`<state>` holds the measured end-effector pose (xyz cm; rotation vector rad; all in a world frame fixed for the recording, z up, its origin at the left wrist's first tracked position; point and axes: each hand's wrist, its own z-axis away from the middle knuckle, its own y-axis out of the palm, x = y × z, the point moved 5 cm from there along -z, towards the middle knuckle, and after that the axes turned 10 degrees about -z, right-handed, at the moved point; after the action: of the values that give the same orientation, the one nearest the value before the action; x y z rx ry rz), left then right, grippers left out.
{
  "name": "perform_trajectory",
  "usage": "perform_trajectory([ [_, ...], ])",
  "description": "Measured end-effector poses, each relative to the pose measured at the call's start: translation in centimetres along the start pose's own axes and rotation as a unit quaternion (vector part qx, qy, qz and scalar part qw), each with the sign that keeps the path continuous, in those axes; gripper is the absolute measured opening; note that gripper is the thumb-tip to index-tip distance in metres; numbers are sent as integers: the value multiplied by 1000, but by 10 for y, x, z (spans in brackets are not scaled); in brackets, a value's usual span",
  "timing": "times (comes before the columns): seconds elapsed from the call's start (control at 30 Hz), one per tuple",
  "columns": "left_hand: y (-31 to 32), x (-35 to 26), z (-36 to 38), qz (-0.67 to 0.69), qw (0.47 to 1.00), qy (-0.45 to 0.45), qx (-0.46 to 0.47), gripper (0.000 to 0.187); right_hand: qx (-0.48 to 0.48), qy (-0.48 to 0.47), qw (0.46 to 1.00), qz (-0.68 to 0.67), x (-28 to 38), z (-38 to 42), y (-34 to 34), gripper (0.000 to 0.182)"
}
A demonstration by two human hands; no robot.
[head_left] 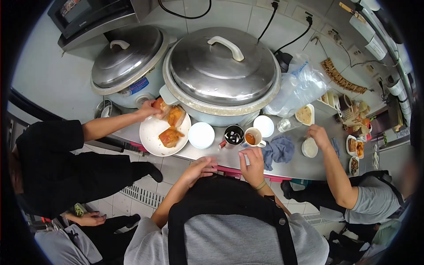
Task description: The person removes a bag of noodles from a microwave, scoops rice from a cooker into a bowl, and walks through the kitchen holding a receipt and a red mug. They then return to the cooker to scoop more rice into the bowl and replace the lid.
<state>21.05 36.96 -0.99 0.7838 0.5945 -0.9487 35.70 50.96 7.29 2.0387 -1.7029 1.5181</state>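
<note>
Moving the loosely open right hand [253,164] gently beside the white ceramic mug [258,138] should avoid spilling its brown liquid [250,139], the left hand [199,170] being open and empty.

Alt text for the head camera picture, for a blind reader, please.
A person's left hand and right hand hover by a metal counter; behind is a large silver-lidded cooker. At left, a co-worker's hand touches browned meat on a white plate.

Commercial-style kitchen | two large rice cookers with domed silver metal lids [223,66] [128,57] on long grey metal tabletop [207,153] | white-tiled wall [238,15] with sockets | slotted metal floor drain [141,195] | several people in dark aprons, working close together
</note>
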Motion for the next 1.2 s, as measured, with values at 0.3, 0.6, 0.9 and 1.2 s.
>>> perform_trajectory([
  [0.3,0,-104,51,-159,955,241,-72,36,-71,-43,994,-67,23,-35,-8,9],
  [0.6,-74,-138,101,-93,868,397,-284,27,-9,-54,993,-104,32,-28,11,7],
  [0.9,-190,-97,122,-129,792,322,-502,23,-11,-93,993,-73,28,-77,6,7],
  [1.2,-353,-244,168,-196,701,448,-520,20,47,-232,972,-7,141,-192,123,15],
])
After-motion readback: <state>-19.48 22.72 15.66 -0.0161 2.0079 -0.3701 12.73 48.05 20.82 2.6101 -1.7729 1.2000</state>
